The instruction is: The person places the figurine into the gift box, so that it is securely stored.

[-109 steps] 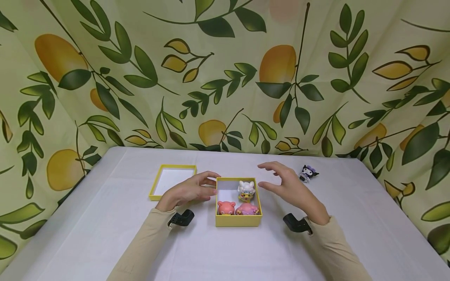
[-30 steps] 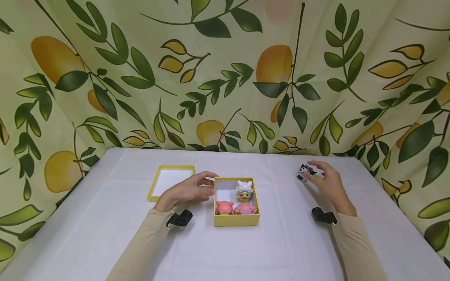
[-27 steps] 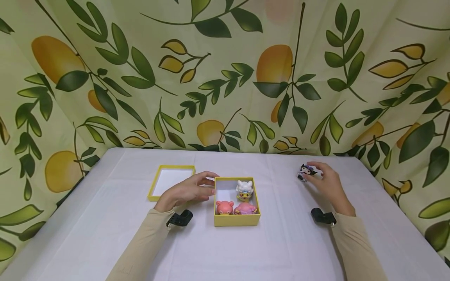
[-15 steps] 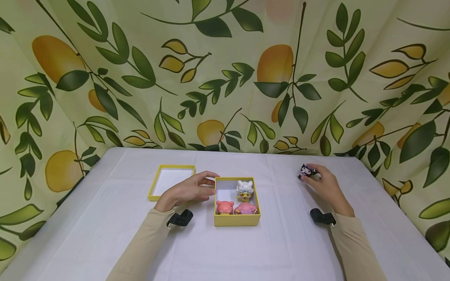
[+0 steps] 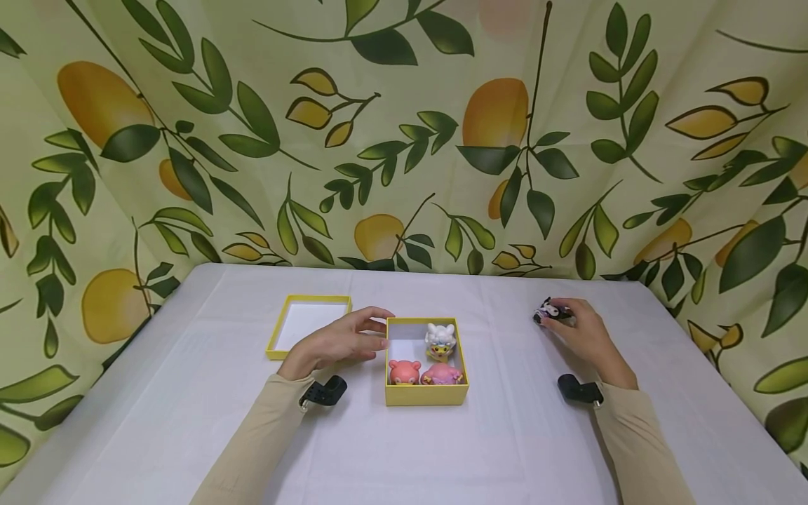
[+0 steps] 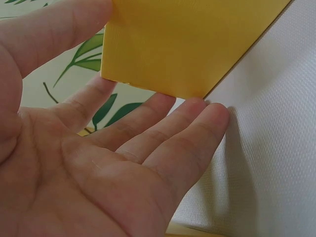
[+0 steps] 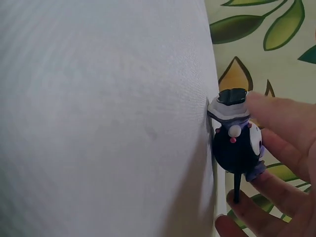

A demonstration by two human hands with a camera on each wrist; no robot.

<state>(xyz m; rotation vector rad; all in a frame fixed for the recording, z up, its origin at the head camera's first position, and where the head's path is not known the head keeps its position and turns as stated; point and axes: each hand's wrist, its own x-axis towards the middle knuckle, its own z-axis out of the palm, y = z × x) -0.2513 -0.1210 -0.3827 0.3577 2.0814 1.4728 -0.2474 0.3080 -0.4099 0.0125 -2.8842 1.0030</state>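
A yellow box (image 5: 426, 396) stands uncovered mid-table in the head view. It holds a white-hooded yellow figurine (image 5: 440, 339), a coral figurine with round ears (image 5: 404, 371) and a pink-purple figurine (image 5: 442, 374). Beside the box's left wall, my left hand (image 5: 337, 342) touches it with fairly straight fingertips; the left wrist view shows thumb and fingers along the box wall (image 6: 182, 44). Over at the right, my right hand (image 5: 587, 338) pinches a small black, white and purple figurine (image 5: 546, 310). In the right wrist view the figurine (image 7: 237, 148) is tilted, thumb against its base.
A shallow yellow-rimmed lid (image 5: 309, 322) with a white inside lies behind my left hand. White cloth (image 5: 492, 442) covers the table. A leaf-and-fruit patterned curtain (image 5: 416, 161) hangs along the table's back edge.
My right hand has moved right from beside the box to the black-and-white figurine, and its fingers have closed on it. The figurine has tipped over. My left hand stays at the box.
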